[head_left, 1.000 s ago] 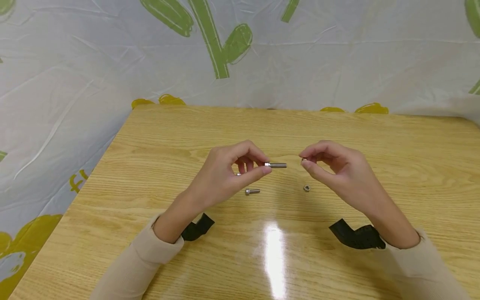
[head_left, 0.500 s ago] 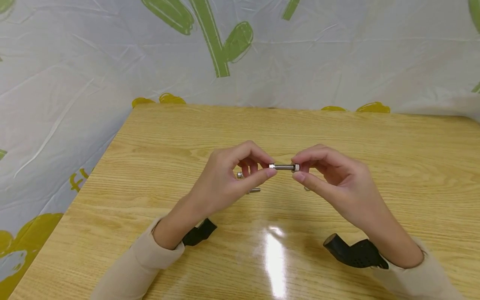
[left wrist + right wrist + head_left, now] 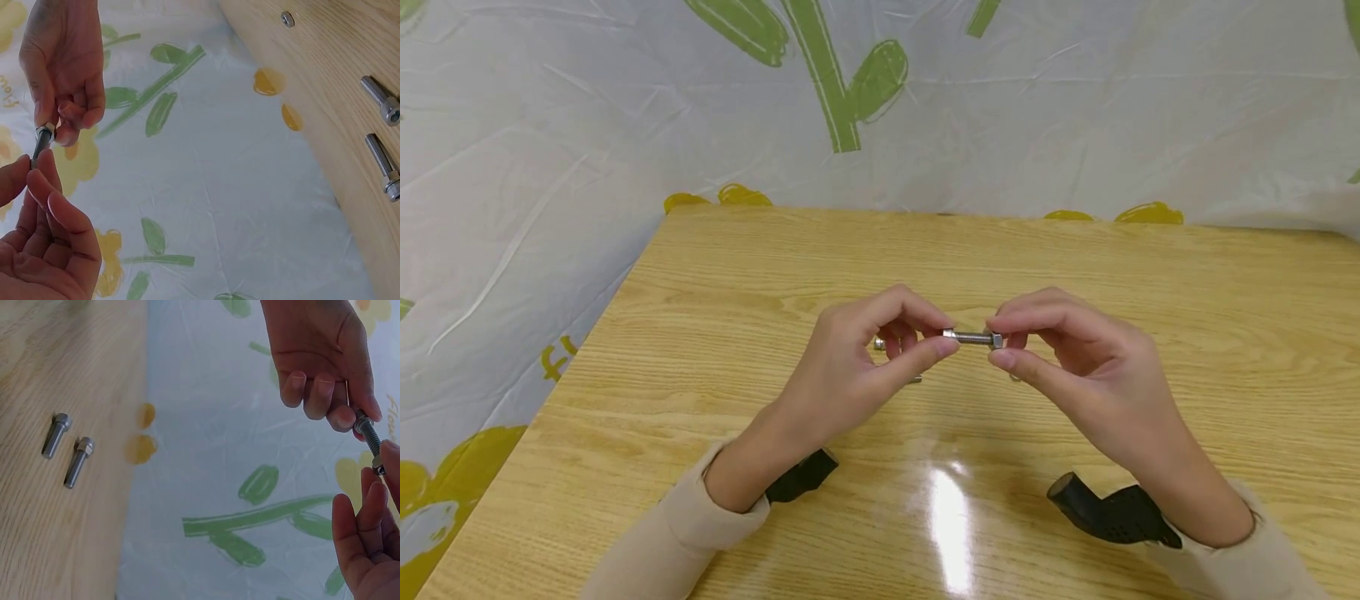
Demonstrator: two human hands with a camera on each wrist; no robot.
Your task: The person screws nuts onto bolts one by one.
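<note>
In the head view my left hand (image 3: 857,354) pinches the head of a silver socket-head bolt (image 3: 973,338) between thumb and fingertips. The bolt lies level, its threaded shank pointing right. My right hand (image 3: 1086,358) pinches a hex nut (image 3: 997,340) at the shank's free end. Whether the threads have engaged, I cannot tell. Both hands are raised above the table, and the bolt bridges the gap between them. The left wrist view shows the held nut (image 3: 45,130) at the upper end of the bolt; in the right wrist view the bolt's threads (image 3: 370,434) show.
On the wooden table (image 3: 775,267) lie two more bolts, one plain (image 3: 56,435) and one with a nut near its head (image 3: 78,462). A loose nut (image 3: 287,19) lies apart from them. Patterned cloth (image 3: 1037,125) hangs behind the table. Black wrist mounts (image 3: 1112,512) stick out below both wrists.
My right hand has moved left and brought the nut onto the bolt's tip, where there was a gap before. The left hand with the bolt has shifted slightly right.
</note>
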